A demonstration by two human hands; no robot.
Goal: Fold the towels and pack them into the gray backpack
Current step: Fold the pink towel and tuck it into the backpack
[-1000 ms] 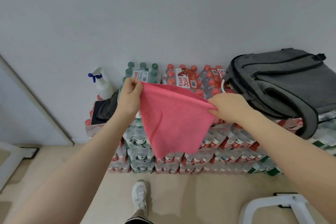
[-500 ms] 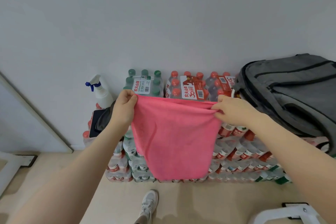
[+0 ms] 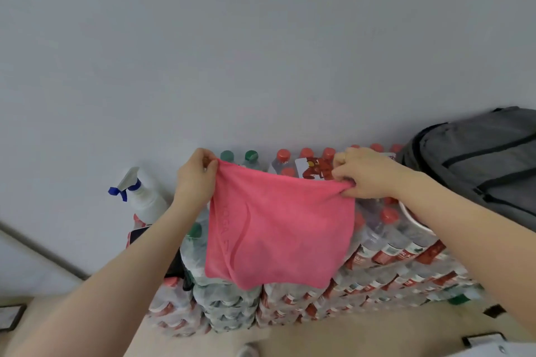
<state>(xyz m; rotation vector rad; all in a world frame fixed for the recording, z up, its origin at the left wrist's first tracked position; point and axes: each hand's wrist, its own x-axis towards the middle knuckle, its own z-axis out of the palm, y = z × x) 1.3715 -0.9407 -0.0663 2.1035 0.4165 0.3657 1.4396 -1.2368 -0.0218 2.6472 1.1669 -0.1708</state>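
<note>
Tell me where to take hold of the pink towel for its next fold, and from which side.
Grip the pink towel at its two bottom corners, coming from below. It hangs flat as a sheet, its top corners pinched by the left hand and right hand, so the lower edge dangles free and is probably easiest to lift up to the top.

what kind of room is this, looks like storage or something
Probably a storeroom or a spare corner used for storage: shrink-wrapped packs of bottled water are stacked against a bare wall, with a spray bottle and a gray backpack set on top.
</note>
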